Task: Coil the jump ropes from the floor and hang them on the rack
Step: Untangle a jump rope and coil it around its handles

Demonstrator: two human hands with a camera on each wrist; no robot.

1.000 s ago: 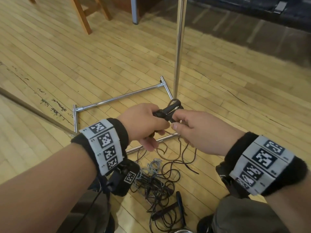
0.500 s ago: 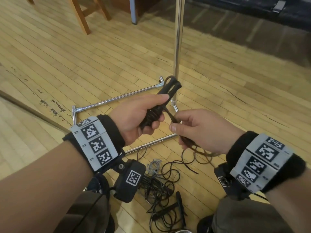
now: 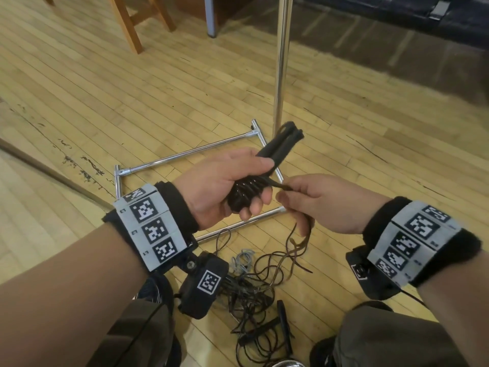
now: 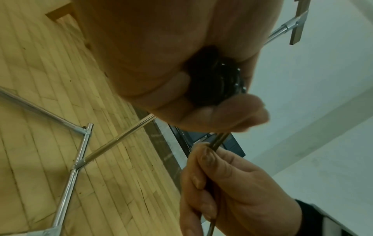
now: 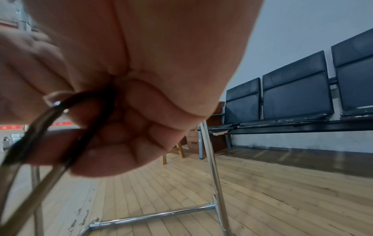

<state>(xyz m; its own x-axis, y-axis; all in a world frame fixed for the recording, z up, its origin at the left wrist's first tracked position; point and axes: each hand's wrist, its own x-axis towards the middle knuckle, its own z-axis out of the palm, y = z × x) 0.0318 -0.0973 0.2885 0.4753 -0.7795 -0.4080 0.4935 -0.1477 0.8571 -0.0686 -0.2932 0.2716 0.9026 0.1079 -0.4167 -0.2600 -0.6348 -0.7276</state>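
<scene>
My left hand (image 3: 232, 186) grips a pair of black jump rope handles (image 3: 280, 145) with dark cord wound around their lower part (image 3: 244, 190); the handle tips stick out past my thumb. My right hand (image 3: 315, 205) pinches the same brown cord (image 3: 280, 185) just right of the wraps, and the loose cord trails down from it to the floor. In the left wrist view the wound cord (image 4: 220, 83) shows inside my left fist, with the right hand's fingers (image 4: 218, 180) curled on the strand. The right wrist view shows the cord (image 5: 66, 124) doubled through my curled right fingers.
A tangle of more ropes and black handles (image 3: 254, 300) lies on the wooden floor between my knees. The chrome rack's base frame (image 3: 185, 157) and upright pole (image 3: 281, 62) stand just ahead. A wooden stool (image 3: 137, 19) and dark bench seats (image 5: 292, 95) are farther back.
My left hand has raised and tilted the handles so their tips point up and right. My right hand has drawn the cord rightward, away from the handles, pulling more slack off the floor.
</scene>
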